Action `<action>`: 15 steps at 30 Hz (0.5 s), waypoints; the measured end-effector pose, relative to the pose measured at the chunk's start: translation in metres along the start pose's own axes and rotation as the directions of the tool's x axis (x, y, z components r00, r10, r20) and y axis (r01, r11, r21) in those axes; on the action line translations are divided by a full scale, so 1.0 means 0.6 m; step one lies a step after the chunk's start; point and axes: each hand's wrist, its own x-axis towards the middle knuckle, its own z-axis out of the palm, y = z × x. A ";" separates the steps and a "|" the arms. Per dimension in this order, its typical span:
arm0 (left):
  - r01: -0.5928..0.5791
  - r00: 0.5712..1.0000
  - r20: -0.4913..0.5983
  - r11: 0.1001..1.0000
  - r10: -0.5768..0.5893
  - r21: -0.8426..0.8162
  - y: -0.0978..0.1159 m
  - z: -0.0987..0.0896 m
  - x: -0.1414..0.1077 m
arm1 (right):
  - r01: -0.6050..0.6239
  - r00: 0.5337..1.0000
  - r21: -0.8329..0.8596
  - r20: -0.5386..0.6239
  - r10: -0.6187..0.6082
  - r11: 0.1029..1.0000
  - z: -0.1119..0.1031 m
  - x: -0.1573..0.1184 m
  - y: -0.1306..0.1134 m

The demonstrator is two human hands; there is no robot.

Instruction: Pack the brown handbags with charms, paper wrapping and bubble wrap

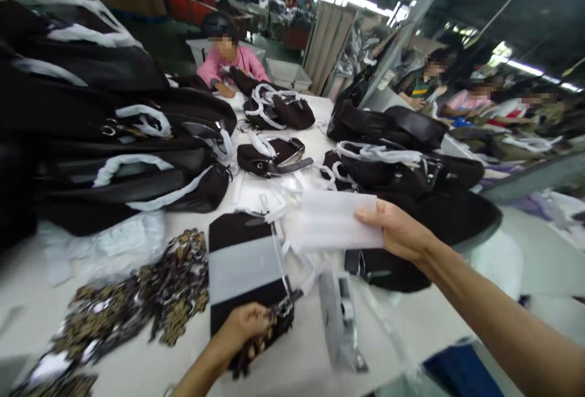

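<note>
In my right hand (397, 226) is a white translucent sheet (336, 221), pinched at its right edge and held above the table. My left hand (244, 327) is closed on a dark metal chain (278, 318), part of which hangs down below the fingers. Beneath that hand lies a flat dark brown bag (233, 223) with a pale band (247, 264) across its middle. Left of it spreads a heap of chains (178, 287) in dark and brass tones. A grey tape dispenser (340, 318) sits right of the flat bag.
Dark bags with white-wrapped handles are piled at the left (137, 172) and the right (402, 165). A small dark bag (269, 156) lies mid-table. Across the table sits a person in a pink top (233, 65); several others work at the far right. Something blue (464, 369) lies lower right.
</note>
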 end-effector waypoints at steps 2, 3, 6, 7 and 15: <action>-0.076 0.996 0.029 0.987 0.081 -0.144 -0.005 -0.004 -0.001 | -0.201 0.974 0.045 0.121 0.194 0.979 0.045 -0.104 0.067; -0.102 0.993 0.048 0.981 0.111 -0.163 -0.002 -0.009 -0.002 | -0.295 0.941 0.051 0.187 0.281 0.954 0.066 -0.145 0.107; -0.095 0.985 0.142 0.994 0.101 -0.052 0.030 -0.025 -0.005 | -0.421 0.867 -0.027 0.282 0.411 0.907 0.125 -0.213 0.243; -0.088 0.982 0.168 0.996 0.083 0.021 0.048 -0.030 -0.006 | -0.411 0.874 -0.072 0.252 0.415 0.909 0.144 -0.217 0.286; -0.080 0.995 0.096 0.812 0.029 0.578 0.190 -0.012 -0.022 | -0.259 0.941 0.628 -0.009 0.339 0.734 0.285 -0.123 0.446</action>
